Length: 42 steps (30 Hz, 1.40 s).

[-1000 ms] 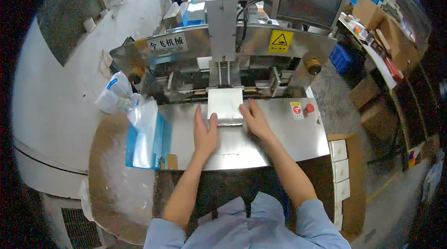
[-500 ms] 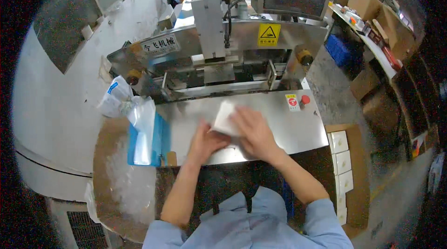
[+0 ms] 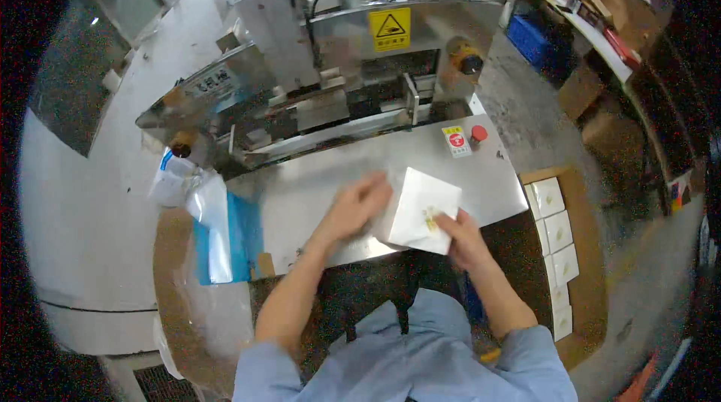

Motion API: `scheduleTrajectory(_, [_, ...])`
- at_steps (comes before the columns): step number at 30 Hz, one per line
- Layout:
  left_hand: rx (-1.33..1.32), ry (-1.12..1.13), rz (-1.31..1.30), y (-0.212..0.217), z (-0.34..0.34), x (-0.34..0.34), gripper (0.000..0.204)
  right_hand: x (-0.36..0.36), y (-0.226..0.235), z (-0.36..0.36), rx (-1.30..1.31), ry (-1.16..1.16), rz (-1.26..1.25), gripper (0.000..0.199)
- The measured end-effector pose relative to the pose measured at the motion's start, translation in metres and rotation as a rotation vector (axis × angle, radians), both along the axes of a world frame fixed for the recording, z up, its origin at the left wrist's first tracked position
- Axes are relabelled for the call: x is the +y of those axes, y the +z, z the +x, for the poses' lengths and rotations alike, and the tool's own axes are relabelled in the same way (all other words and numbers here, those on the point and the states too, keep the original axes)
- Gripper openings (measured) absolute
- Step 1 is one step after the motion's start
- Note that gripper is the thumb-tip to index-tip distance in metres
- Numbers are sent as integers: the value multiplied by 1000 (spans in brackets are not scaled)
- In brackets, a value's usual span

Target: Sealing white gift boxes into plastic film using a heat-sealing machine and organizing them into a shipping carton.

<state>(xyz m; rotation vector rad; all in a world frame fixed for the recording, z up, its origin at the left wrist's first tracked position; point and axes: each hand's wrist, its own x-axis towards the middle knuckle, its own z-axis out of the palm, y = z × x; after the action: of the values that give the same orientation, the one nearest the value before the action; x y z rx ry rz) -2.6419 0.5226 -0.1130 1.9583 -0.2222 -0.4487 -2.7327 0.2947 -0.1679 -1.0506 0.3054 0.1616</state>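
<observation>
The right hand [image 3: 467,243] pinches a white square box with a small gold motif [image 3: 419,203] by its near right corner, thumb on top. The left hand [image 3: 359,207] is just left of that box — blurred, so I cannot tell how spread its fingers are. Both are above a shiny steel worktop [image 3: 312,184]; right of the right hand, a brown cardboard carton [image 3: 590,267] holds similar white boxes [image 3: 559,231].

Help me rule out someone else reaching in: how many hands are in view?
2: the right hand holds the white box at its right side; the blurred left hand is beside it, above the steel tabletop. No others show.
</observation>
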Motion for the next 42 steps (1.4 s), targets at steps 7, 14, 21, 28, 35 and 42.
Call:
scheduleTrajectory(7, [-375, -176, 802, -67, 156, -3, 38, -145, 10, -89, -8, -626, -210, 50])
scheduleTrajectory(14, [-355, -262, 786, -121, 204, 38, 28, -312, -33, -278, 280, -1076, -664, 54])
scheduleTrajectory(21, [-584, -204, 383, -82, 135, 74, 39, -319, -142, -385, 669, -893, -289, 51])
scheduleTrajectory(28, [-294, -139, 104, 23, 21, 135, 47, -335, -188, -366, 765, 436, -933, 33])
scheduleTrajectory(35, [-493, 651, 177, 53, -59, 536, 54, -261, -62, -210, 376, -21, -1435, 36])
scheduleTrajectory(42, [-64, 804, 201, -31, -66, 495, 43, -172, 21, -100, -29, -128, -1202, 32])
